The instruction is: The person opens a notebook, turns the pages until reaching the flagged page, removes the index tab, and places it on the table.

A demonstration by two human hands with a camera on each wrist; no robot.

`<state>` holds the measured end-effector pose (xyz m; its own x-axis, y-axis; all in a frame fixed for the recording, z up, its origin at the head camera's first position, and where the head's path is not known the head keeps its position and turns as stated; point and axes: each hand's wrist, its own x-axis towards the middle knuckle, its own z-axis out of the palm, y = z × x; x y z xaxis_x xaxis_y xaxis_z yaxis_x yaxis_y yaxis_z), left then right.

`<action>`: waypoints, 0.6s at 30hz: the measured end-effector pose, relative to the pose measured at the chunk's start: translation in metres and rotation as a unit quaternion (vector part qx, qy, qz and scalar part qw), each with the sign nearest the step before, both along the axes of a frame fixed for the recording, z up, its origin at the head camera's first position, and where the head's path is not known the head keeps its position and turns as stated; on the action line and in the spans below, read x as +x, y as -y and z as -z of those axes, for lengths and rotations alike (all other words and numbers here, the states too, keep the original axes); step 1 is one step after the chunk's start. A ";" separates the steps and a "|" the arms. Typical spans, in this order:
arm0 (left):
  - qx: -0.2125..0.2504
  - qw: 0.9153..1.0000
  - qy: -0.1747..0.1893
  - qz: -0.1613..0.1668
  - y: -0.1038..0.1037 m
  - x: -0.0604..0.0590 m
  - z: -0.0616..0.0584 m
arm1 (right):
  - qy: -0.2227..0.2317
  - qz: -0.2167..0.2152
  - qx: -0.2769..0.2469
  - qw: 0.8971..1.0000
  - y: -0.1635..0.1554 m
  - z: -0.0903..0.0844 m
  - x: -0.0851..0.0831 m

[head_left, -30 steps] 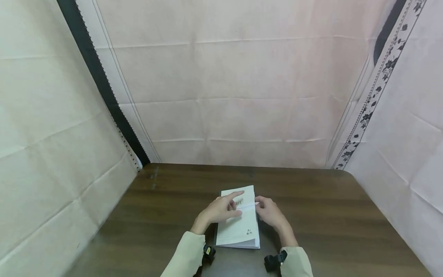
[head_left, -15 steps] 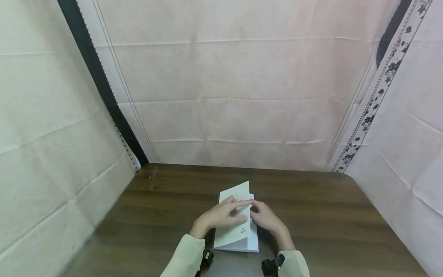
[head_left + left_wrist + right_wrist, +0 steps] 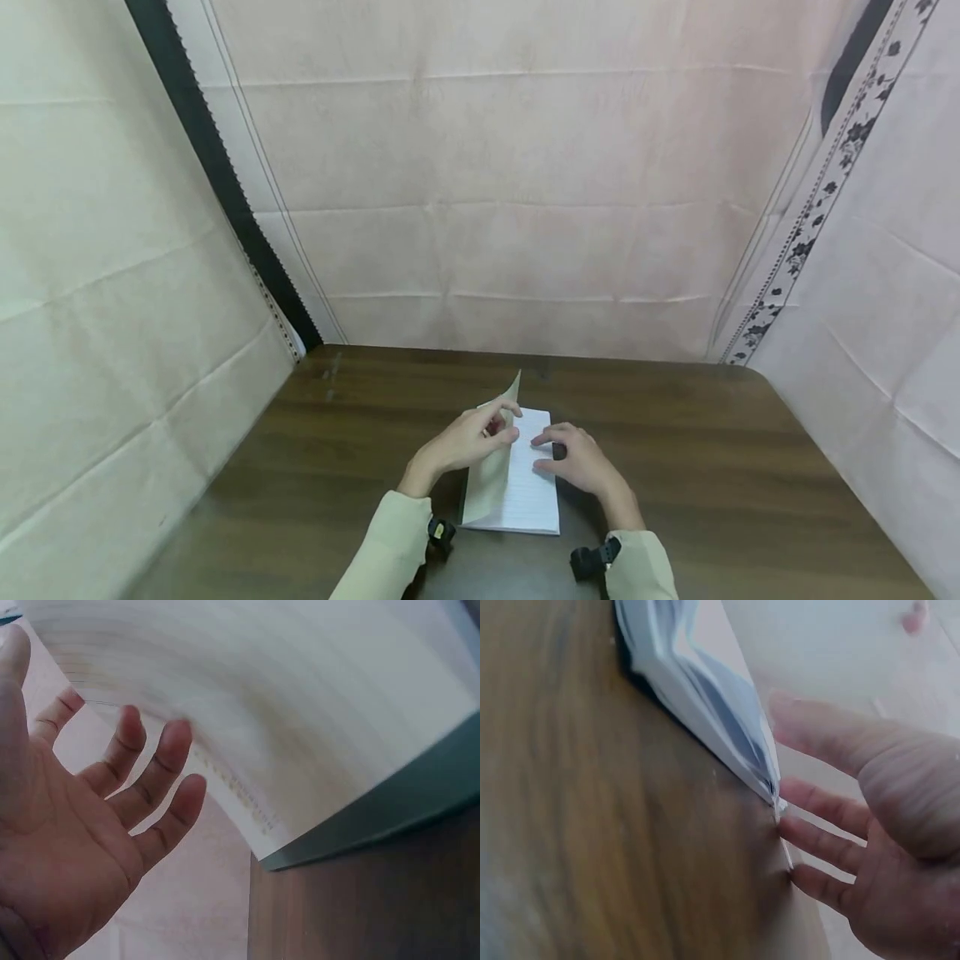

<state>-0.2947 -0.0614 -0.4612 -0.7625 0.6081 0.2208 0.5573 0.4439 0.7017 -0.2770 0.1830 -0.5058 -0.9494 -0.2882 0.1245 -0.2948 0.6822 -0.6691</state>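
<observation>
An open notebook [image 3: 531,496] lies on the table, a lined page facing up on its right side. One cream leaf [image 3: 487,492] stands raised and curved on the left side. My left hand [image 3: 459,440] is at this leaf, fingers spread and loosely bent; in the left wrist view the fingertips [image 3: 176,735] are right by its edge. A dark green cover [image 3: 375,810] shows underneath. At the notebook's right edge is my right hand [image 3: 587,463], thumb and fingers apart. The right wrist view has its fingertips [image 3: 795,825] along the edge of the page stack [image 3: 720,705].
The brown wooden table [image 3: 360,467] extends around the notebook, with a grey patch [image 3: 502,575] at its near side. Pale cloth [image 3: 525,208] hangs behind and on both sides. Each wrist wears a small black camera, such as the right one [image 3: 594,560].
The cream leaf has swung up and leftward, uncovering the lined page. My left hand has shifted left with it; my right hand's fingers have left the leaf and spread apart.
</observation>
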 end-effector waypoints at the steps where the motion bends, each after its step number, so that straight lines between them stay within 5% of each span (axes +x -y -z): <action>1: 0.005 1.000 0.011 -0.004 0.002 0.000 -0.001 | 0.007 0.003 0.005 1.000 -0.002 0.002 0.001; 5: 0.029 0.999 0.035 -0.013 0.010 0.000 -0.003 | 0.030 -0.005 0.033 0.999 -0.011 0.004 0.004; 10: 0.059 0.998 0.021 -0.019 0.022 -0.004 -0.013 | 0.031 -0.026 0.062 0.997 -0.021 0.002 0.003; 18: 0.058 0.997 0.030 -0.052 0.052 -0.008 -0.026 | 0.065 -0.048 0.058 0.995 -0.030 0.000 -0.001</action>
<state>-0.3028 -0.1133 -0.4349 -0.8337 0.4983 0.2379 0.4685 0.4102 0.7824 -0.2778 0.2132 -0.5063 -0.9227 -0.3836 -0.0382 -0.2779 0.7306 -0.6237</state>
